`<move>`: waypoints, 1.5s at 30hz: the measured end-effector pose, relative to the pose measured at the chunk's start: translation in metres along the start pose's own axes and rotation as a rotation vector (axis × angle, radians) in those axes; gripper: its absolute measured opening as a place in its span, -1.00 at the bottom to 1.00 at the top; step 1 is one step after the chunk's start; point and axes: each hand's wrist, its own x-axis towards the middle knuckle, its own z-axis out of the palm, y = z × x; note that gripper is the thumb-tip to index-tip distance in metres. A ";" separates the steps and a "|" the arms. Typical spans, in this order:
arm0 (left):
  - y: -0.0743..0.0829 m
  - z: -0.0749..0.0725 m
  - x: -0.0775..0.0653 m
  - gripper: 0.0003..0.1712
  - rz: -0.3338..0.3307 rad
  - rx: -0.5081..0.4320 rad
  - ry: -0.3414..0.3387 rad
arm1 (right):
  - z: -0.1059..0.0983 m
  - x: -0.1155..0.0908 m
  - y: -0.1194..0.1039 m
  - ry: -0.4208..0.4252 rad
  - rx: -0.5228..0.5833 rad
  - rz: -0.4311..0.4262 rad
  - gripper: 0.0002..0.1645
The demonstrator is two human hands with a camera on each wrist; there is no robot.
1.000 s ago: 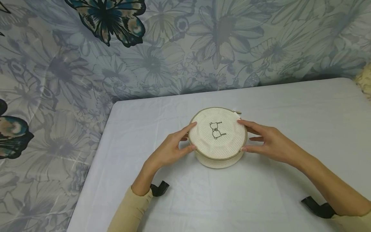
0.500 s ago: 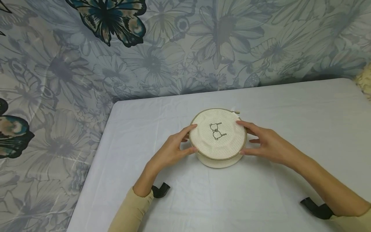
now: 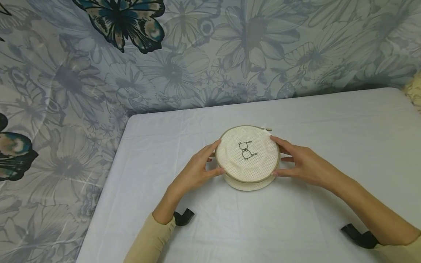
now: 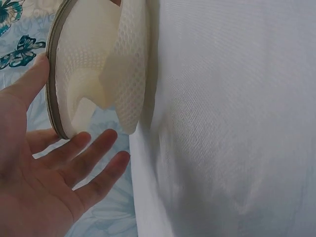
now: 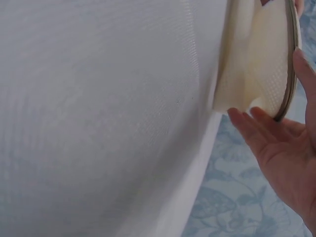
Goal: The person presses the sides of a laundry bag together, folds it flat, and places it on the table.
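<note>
Over the white tablecloth [image 3: 210, 230], mid-scene, I watch left hand [image 3: 196, 167] and right hand [image 3: 304, 164] pinch the embroidery hoop [image 3: 249, 160] by its left and right edges, wrist views catching loose fabric [image 4: 131, 81] beneath, mostly hidden from the head view.

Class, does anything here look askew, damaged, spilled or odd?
The pale mesh bag held between the left hand and right hand looks crumpled: in the left wrist view its mesh side buckles inward, unlike its smoothly curved brown rim. It may just be slack fabric; nothing looks torn or spilled.
</note>
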 end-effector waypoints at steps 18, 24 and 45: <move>0.000 0.003 -0.002 0.08 -0.033 0.071 -0.020 | 0.001 -0.002 0.001 -0.048 0.000 0.010 0.31; 0.001 0.005 -0.001 0.09 -0.053 0.065 -0.031 | 0.001 -0.002 0.002 -0.050 -0.026 0.017 0.30; 0.009 0.010 -0.002 0.03 -0.011 0.257 -0.079 | 0.010 -0.001 -0.010 0.052 -0.343 -0.089 0.15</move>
